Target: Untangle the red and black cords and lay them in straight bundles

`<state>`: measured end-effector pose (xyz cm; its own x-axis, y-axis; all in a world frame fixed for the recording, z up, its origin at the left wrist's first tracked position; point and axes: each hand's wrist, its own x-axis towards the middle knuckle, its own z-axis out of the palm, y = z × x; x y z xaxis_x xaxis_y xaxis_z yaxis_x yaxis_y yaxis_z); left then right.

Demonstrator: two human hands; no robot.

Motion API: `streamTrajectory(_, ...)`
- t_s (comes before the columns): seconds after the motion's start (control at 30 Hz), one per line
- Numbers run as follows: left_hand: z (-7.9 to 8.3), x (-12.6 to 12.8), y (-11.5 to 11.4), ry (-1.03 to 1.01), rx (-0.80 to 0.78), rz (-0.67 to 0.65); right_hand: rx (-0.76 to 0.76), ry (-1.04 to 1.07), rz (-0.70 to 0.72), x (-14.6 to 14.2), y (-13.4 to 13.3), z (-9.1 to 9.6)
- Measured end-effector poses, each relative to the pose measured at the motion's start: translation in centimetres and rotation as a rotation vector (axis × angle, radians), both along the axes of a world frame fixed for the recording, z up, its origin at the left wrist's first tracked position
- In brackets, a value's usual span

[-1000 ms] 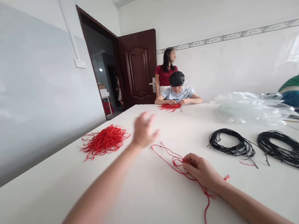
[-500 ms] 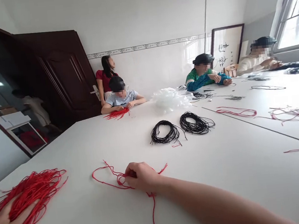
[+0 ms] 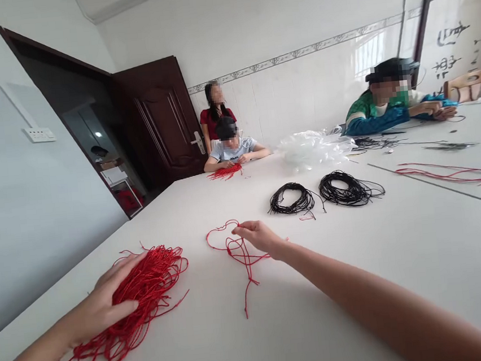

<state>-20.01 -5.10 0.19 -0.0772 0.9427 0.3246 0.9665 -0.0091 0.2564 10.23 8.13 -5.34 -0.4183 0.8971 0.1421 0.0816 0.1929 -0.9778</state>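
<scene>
Head — tangled red cords (image 3: 151,285), looped cord (image 3: 247,262)

Bright and evenly lit overall; glaring with pale window reflections on the tiled wall (image 3: 368,52), glinting off the clear plastic (image 3: 316,150), nearly black inside the doorway (image 3: 61,90) except for one small bright spot. Softly shadowed on the white table (image 3: 188,344) beneath the red cord pile (image 3: 148,286). Tilted and stretched toward the edges, pixelated over faces (image 3: 389,92)

The left grip (image 3: 108,307) lies spread on piled red cords (image 3: 158,279); the right grip (image 3: 262,239) pinches looped cord (image 3: 230,253).
</scene>
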Motion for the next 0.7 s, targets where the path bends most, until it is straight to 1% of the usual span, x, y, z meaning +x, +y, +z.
streamTrajectory(0.03,1.0,2.0,0.1,-0.014,-0.052,-0.073,0.004,0.025,0.001,0.3,0.0,0.6)
streamTrajectory(0.07,1.7,4.1,0.4,-0.053,-0.038,-0.080,0.007,0.052,0.003,0.6,-0.1,1.2)
streamTrajectory(0.1,1.8,6.3,1.0,-0.125,-0.076,-0.073,0.009,0.076,0.010,1.0,-0.1,1.7)
streamTrajectory(0.13,1.5,8.4,1.7,-0.235,-0.170,-0.078,0.008,0.097,0.018,1.3,-0.2,1.9)
streamTrajectory(0.2,-0.2,12.2,3.6,-0.284,-0.246,-0.124,-0.001,0.124,0.033,1.8,-0.3,1.8)
streamTrajectory(0.27,-2.6,15.2,5.6,-0.318,-0.261,-0.189,-0.022,0.140,0.028,2.4,-0.3,0.7)
streamTrajectory(0.3,-3.6,16.3,6.5,-0.330,-0.254,-0.227,-0.037,0.149,0.015,2.6,-0.2,-0.1)
streamTrajectory(0.33,-4.5,17.1,7.1,-0.340,-0.246,-0.270,-0.053,0.163,-0.002,2.8,-0.1,-0.8)
streamTrajectory(0.4,-5.6,17.8,7.8,-0.357,-0.229,-0.361,-0.087,0.206,-0.030,3.1,0.4,-2.0)
streamTrajectory(0.47,-5.9,17.8,7.7,-0.368,-0.230,-0.447,-0.117,0.268,-0.040,3.1,0.9,-2.7)
streamTrajectory(0.6,-6.1,17.1,7.0,-0.354,-0.268,-0.574,-0.170,0.369,-0.028,2.7,1.7,-2.6)
streamTrajectory(0.63,-6.2,17.0,6.9,-0.383,-0.275,-0.597,-0.181,0.384,-0.029,2.5,1.8,-2.5)
streamTrajectory(0.67,-6.3,17.0,6.9,-0.477,-0.280,-0.597,-0.189,0.401,-0.036,2.3,1.9,-2.5)
streamTrajectory(0.7,-6.5,16.9,7.1,-0.627,-0.277,-0.570,-0.192,0.421,-0.056,2.2,2.1,-2.4)
